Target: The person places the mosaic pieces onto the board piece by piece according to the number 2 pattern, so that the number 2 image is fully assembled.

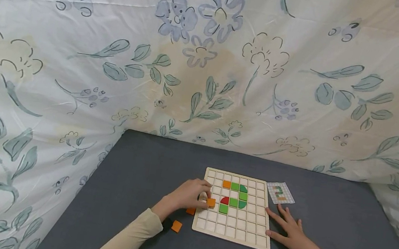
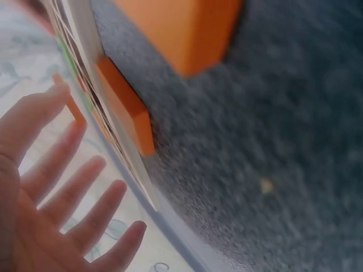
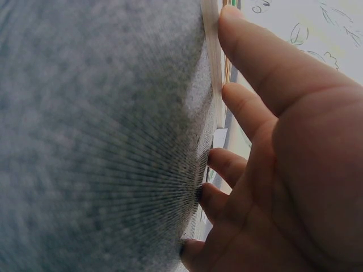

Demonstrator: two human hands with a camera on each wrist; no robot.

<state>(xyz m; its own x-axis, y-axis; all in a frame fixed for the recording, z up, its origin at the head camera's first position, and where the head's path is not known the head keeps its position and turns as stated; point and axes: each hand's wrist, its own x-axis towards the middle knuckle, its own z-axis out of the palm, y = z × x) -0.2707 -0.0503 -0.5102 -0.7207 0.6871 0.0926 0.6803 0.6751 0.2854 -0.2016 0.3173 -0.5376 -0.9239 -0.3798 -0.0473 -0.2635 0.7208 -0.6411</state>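
My left hand pinches an orange square tile between thumb and index finger, over the left part of a pale gridded board. In the left wrist view the pinched tile shows edge-on, and the other fingers of the left hand are spread. On the board sit another orange tile, several green tiles and a red rounded piece. At the board's right edge rests my right hand, fingers extended. Its thumb and index finger touch the board's rim in the right wrist view.
A small printed pattern card lies by the board's upper right corner. Loose orange tiles lie left of the board, one by its edge and one nearer me. Behind the dark table hangs a flowered cloth.
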